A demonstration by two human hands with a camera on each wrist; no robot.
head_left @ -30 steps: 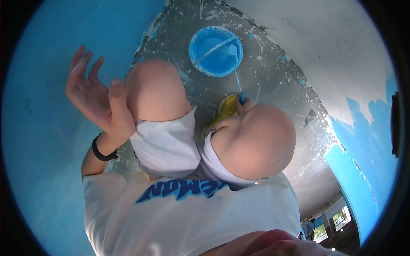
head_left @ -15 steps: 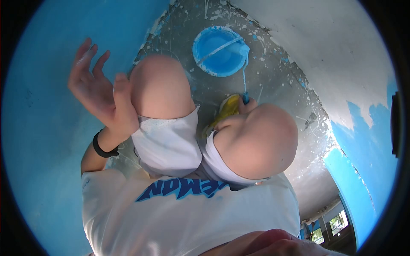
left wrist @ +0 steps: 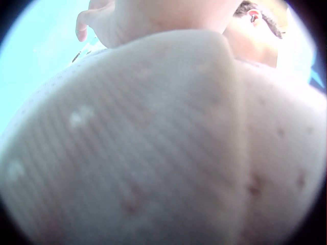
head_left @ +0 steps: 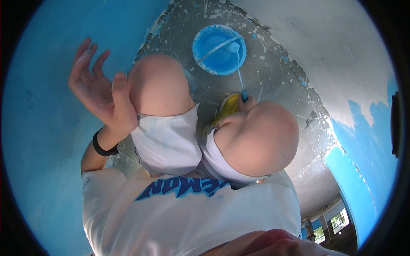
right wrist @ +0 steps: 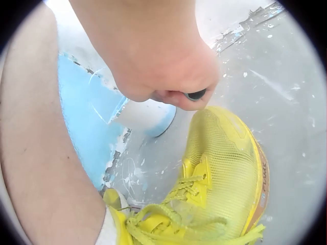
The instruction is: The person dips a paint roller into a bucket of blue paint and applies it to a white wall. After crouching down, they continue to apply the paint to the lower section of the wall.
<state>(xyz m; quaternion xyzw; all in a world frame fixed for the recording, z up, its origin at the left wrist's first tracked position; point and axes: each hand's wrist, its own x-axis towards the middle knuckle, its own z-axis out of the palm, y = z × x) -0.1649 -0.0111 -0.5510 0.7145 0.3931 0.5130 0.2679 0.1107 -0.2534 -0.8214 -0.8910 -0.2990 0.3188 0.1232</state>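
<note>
— While you squat there, start at your left: what is that hand doing?

— Your left hand [head_left: 99,91] is raised beside your left knee [head_left: 159,83], palm up, fingers spread and relaxed. Its grip is wide and holds nothing. Behind it stands the blue-painted wall [head_left: 38,128]. A black wristband [head_left: 101,149] sits on that wrist.

— And the middle of the scene?

— The paint bucket [head_left: 218,50] stands on the spattered concrete floor [head_left: 273,81] ahead of your knees, blue paint inside. Your paintbrush [head_left: 239,77] reaches from your right hand to the bucket's near rim, bristles at the paint.

— The right hand?

— Your right hand [right wrist: 163,66] has its grip curled tight round the brush handle's dark end [right wrist: 196,94], just above your yellow mesh shoe [right wrist: 225,173]. From the head view the hand is mostly hidden behind your right knee [head_left: 256,138].

— What might go wrong?

— I judge the loaded brush could drip on that shoe or the floor, since it passes right over them. Levering the long handle on the rim could also tip the bucket. Your free hand is close to the blue wall, and if the paint is wet, it may smear.

— Any writing?

— Blue block letters on your white T-shirt [head_left: 183,187], upside down to the camera; I make out "EMON", the rest unclear.
</note>
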